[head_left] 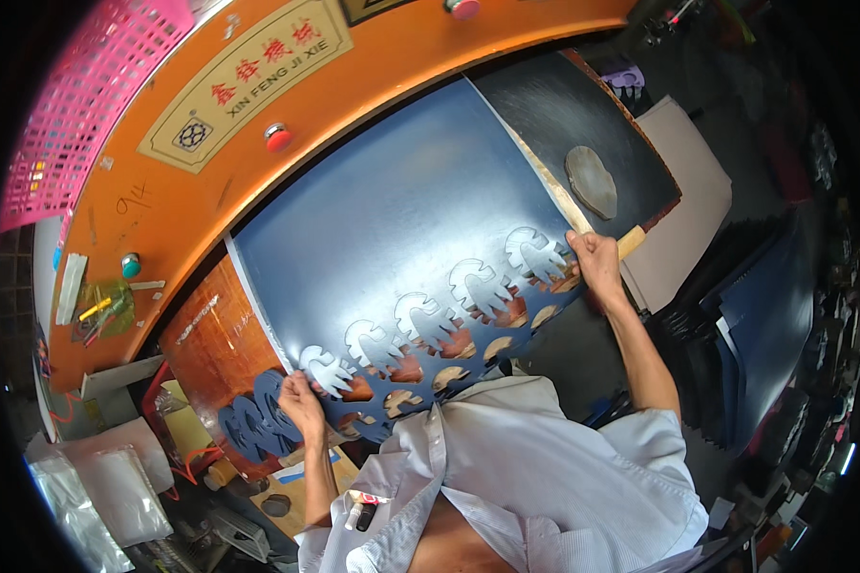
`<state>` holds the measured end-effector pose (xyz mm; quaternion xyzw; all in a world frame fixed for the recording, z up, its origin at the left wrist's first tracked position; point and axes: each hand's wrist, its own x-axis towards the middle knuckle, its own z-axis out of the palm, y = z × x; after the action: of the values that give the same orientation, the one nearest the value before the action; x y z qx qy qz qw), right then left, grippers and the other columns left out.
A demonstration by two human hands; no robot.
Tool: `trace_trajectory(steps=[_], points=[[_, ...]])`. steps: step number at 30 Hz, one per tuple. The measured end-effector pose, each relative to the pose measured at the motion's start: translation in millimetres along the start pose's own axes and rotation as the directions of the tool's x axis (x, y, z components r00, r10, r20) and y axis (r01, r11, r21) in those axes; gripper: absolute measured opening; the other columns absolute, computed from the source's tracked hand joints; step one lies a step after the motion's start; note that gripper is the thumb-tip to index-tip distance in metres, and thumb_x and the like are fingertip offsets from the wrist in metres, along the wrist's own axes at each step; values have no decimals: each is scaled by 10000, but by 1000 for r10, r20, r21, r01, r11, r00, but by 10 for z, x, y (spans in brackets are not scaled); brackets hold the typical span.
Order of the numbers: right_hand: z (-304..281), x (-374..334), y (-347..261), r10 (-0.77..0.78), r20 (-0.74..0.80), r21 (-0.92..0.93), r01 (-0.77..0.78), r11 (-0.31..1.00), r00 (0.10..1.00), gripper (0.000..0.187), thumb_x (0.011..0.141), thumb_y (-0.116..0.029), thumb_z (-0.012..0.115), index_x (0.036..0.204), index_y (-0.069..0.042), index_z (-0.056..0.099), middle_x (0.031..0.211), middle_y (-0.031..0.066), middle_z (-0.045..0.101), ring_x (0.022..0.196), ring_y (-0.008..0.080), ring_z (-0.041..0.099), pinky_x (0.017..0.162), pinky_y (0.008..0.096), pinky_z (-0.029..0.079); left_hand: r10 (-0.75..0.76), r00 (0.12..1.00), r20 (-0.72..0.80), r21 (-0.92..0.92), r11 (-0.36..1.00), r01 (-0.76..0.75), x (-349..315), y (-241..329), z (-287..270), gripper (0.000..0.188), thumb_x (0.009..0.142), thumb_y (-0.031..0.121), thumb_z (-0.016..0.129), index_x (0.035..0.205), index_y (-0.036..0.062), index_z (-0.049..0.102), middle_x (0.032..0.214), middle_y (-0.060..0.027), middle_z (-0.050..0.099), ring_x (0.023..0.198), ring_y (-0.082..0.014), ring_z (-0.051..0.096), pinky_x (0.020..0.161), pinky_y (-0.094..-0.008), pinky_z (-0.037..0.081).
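Note:
A large dark blue sheet (382, 210) lies across the orange machine's bed, its near part cut through with rows of holes. Along the row above these holes run several pale, shiny curved shapes (416, 320); whether they are loose or part of the sheet I cannot tell. My left hand (302, 406) is closed on the sheet's near left edge, thumb on top. At the near right edge my right hand (597, 263) grips the sheet too, close to a wooden handle (631, 241). Beside my left hand sits a pile of dark blue cut pieces (253, 420).
The orange machine head (201, 201) spans the far side, with red knobs (277, 138) and a green one (131, 265). A greyish oval slab (591, 181) rests on the black board at right. Further right lean more dark blue sheets (764, 315). Clear plastic bags (105, 492) lie at lower left.

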<state>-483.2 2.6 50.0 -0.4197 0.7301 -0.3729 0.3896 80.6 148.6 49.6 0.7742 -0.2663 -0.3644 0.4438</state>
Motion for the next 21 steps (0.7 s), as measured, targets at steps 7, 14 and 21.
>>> trace_trajectory(steps=[7, 14, 21], points=[[-400, 306, -222, -279, 56, -575, 260, 776, 959, 330, 904, -312, 804, 911, -4, 688, 827, 150, 701, 749, 320, 665, 715, 455, 526, 98, 994, 38, 277, 955, -105, 44, 89, -83, 323, 1090, 235, 608, 881, -8, 646, 689, -18, 647, 593, -67, 571, 540, -248, 450], [-533, 1311, 189, -575, 179, -583, 557, 592, 798, 749, 777, -280, 899, 1408, -9, 601, 1568, 254, 451, 1415, 456, 443, 1176, 493, 386, 145, 989, -24, 412, 903, -122, 77, 106, -107, 321, 1044, 258, 652, 985, -49, 722, 775, -45, 723, 674, -89, 633, 598, -279, 511], [-288, 1276, -119, -405, 35, -337, 392, 856, 914, 617, 825, -230, 876, 1357, -1, 664, 1540, 262, 506, 1420, 383, 498, 1178, 462, 397, 163, 985, -60, 504, 856, -111, 91, 311, 22, 289, 1021, 212, 666, 895, -46, 701, 663, -153, 679, 606, -227, 666, 599, -408, 505]])
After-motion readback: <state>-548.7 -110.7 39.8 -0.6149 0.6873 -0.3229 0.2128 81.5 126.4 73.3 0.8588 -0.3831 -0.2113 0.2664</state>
